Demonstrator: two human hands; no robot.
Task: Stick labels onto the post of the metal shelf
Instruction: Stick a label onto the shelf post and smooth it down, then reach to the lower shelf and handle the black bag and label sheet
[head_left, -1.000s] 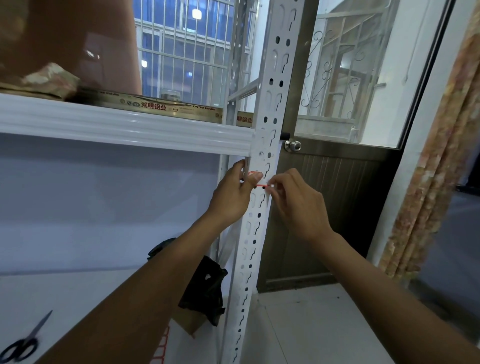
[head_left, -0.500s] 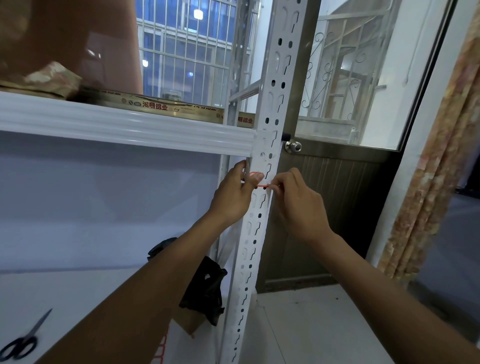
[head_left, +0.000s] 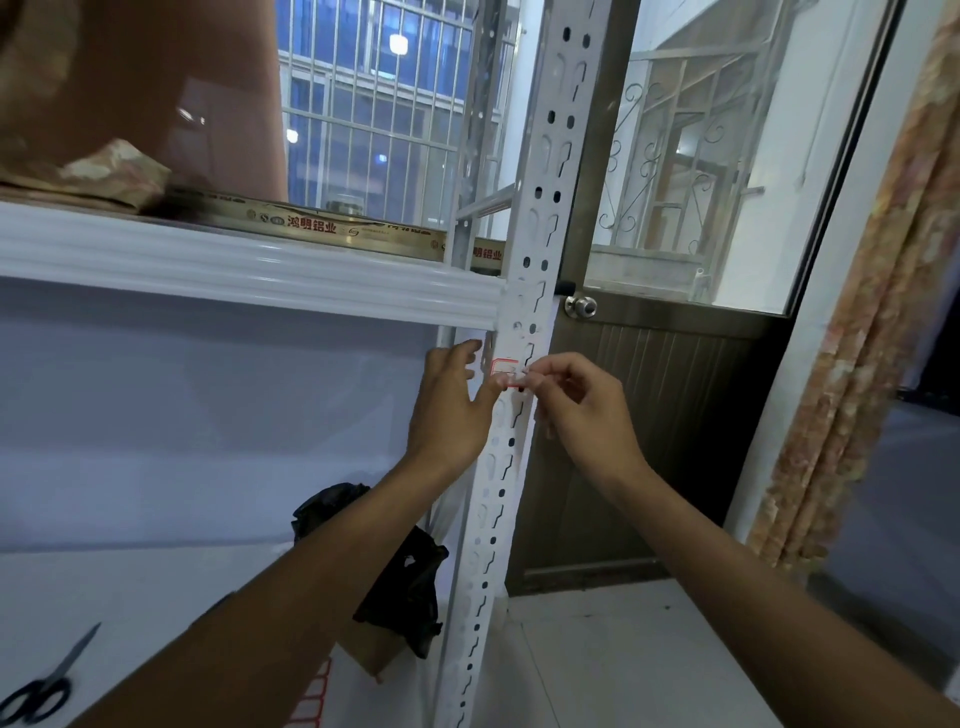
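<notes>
So we've got the label (head_left: 505, 368) sitting on the white post (head_left: 524, 332) just under the shelf (head_left: 249, 270). Our right hand (head_left: 582, 410) pinches its 3 o'clock edge, and our left hand (head_left: 452, 410), fingers loosely spread, thumbs its 7 o'clock corner.

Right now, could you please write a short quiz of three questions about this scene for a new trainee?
1. True or false: the label has a red border.
2. Which thing lies at the lower left on the white surface: A) a hammer, B) scissors, C) a pen?
3. Fill in: the label sits on the post just below the white shelf ____.

Key:
1. True.
2. B.
3. Beam. The left hand steadies the post while the right hand pinches the label's right end.
</notes>
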